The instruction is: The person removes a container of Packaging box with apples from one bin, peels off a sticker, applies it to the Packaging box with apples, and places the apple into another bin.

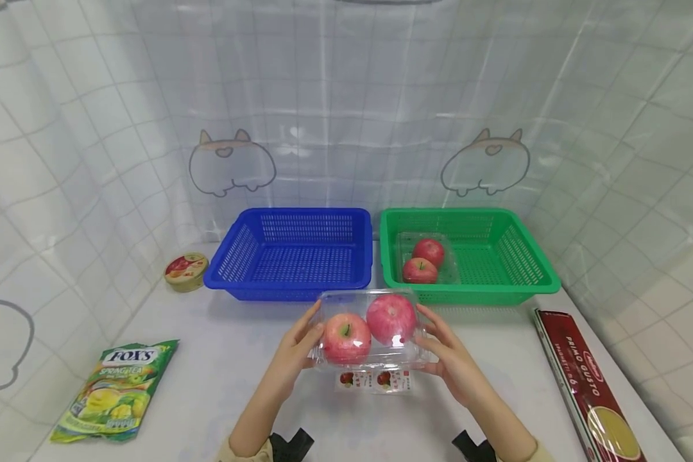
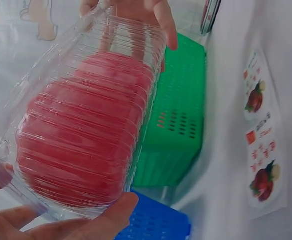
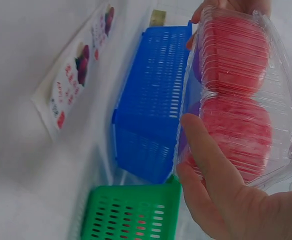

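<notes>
A clear plastic clamshell box [image 1: 358,362] with two red apples [image 1: 391,319] inside is held up in front of the baskets. My left hand [image 1: 293,350] grips its left end, and my right hand [image 1: 447,353] grips the right end. Seen from the left wrist, the ribbed box [image 2: 131,30] is raised off the table, with the left thumb and fingers around its near end. In the right wrist view the right fingers [image 3: 206,145] lie along the box's side. Below it, a label strip with apple pictures [image 1: 374,381] lies on the white table.
A blue basket [image 1: 358,285] stands at the back left. Beside it, a green basket [image 1: 473,294] holds another clear box of two apples [image 1: 420,271]. A round tin [image 1: 186,272], a Fox's candy bag [image 1: 115,391] and a red spaghetti box [image 1: 589,385] lie toward the sides.
</notes>
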A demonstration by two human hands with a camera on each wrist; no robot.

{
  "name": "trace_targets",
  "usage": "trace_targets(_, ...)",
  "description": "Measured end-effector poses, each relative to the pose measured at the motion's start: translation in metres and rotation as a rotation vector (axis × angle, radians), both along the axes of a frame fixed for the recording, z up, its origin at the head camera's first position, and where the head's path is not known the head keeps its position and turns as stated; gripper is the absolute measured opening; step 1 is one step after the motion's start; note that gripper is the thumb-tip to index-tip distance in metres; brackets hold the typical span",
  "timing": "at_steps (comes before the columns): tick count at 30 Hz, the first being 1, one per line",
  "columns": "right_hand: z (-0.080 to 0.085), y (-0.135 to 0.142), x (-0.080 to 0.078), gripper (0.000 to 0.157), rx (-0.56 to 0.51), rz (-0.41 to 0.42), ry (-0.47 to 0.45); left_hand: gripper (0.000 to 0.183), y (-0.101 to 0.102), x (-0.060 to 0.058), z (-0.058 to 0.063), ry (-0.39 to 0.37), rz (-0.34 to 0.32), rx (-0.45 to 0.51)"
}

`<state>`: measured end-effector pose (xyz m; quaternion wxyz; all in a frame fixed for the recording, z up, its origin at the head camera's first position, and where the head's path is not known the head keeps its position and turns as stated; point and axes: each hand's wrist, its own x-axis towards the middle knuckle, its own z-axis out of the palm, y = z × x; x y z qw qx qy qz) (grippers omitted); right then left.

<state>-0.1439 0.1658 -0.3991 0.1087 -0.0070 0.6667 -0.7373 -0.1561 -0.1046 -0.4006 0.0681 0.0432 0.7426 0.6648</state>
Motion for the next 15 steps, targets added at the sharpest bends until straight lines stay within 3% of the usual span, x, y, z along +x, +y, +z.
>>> trace_targets(9, -0.016, -0.001, 0.001, 0.058, -0.009, -0.024, -0.02, 0.056, 0.008, 0.002, -0.017, -0.07, 0.006, -0.015)
trace_targets(15, -0.025, -0.002, -0.003, 0.059, 0.002, -0.02, -0.015, 0.061, 0.013, -0.003, -0.025, -0.096, 0.001, -0.018)
